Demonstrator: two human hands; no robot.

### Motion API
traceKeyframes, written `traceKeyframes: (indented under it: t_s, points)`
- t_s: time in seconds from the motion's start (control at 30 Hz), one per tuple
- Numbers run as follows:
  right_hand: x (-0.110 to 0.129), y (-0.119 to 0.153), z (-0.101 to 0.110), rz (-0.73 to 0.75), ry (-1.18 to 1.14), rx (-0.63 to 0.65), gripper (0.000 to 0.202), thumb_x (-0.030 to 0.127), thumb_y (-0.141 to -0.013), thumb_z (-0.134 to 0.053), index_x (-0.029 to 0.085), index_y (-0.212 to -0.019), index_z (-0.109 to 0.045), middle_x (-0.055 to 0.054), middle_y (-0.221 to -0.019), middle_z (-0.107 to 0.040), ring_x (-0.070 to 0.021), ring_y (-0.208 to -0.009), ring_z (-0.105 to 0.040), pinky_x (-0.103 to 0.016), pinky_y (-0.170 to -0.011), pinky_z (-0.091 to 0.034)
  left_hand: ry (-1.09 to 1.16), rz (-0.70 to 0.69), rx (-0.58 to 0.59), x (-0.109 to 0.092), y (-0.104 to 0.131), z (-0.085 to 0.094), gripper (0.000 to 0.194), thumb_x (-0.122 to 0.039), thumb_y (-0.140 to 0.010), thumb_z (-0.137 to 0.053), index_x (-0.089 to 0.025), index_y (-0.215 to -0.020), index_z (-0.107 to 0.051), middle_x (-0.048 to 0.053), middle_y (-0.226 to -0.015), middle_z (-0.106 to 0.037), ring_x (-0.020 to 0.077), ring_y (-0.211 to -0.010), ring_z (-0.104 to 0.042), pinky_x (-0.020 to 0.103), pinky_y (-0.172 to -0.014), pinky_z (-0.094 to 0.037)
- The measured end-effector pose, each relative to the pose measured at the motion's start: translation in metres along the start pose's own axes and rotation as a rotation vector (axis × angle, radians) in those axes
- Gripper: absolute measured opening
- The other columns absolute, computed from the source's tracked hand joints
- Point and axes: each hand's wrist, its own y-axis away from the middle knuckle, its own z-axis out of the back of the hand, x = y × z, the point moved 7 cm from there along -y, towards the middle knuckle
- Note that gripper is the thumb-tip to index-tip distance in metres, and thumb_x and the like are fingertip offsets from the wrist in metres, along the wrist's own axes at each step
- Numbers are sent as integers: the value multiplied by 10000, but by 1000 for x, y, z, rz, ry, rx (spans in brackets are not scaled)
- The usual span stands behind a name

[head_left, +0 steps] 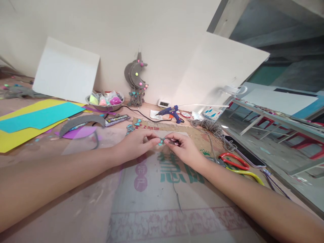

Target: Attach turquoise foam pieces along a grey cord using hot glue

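In the head view, my left hand (138, 143) pinches a small turquoise piece (161, 142) between thumb and fingertips. My right hand (188, 150) is closed at the other side of this piece, its fingertips almost meeting the left ones. Between the right thumb and fingers shows a small dark object (176, 142) with a pinkish shine; its kind is unclear. Both hands are above a printed cardboard sheet (152, 199) with a translucent sheet over it. Beyond my left hand lie small grey and turquoise pieces (130, 128).
At the back are a blue glue gun (169, 111), a small clock (164, 103), a bowl (105, 106) of coloured clay and a grey moon ornament (136, 76). Grey cord (212, 128), a phone (244, 152) and red-handled scissors (235, 161) lie right; coloured sheets (40, 118) lie left.
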Motion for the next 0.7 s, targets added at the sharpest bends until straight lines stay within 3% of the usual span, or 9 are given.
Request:
traceKeyframes:
  t_s: [0.13, 0.53, 0.7]
  points:
    - [1, 0, 0, 13, 16, 3, 79, 152, -739, -540, 145, -778, -608, 36, -614, -507, -77, -540, -407, -196, -508, -316, 35, 42, 10, 1, 1, -2, 151, -267, -803, -504, -170, -798, -619, -26, -710, -621, 102, -623, -537, 194, -571, -376]
    - [3, 1, 3, 19, 18, -34, 90, 214, -768, -539, 152, -777, -602, 34, -610, -510, -80, -526, -406, -205, -499, -315, -33, -11, 46, 2, -1, -5, 200, -272, -823, -467, -156, -718, -591, -21, -664, -577, 106, -621, -494, 200, -557, -348]
    - [4, 0, 3, 12, 9, -34, 128, 262, -782, -540, 151, -780, -604, 34, -598, -493, -77, -511, -380, -209, -480, -299, -4, 33, 34, 2, 0, -4, 180, -258, -818, -467, -157, -715, -574, -31, -643, -553, 98, -596, -485, 194, -536, -336]
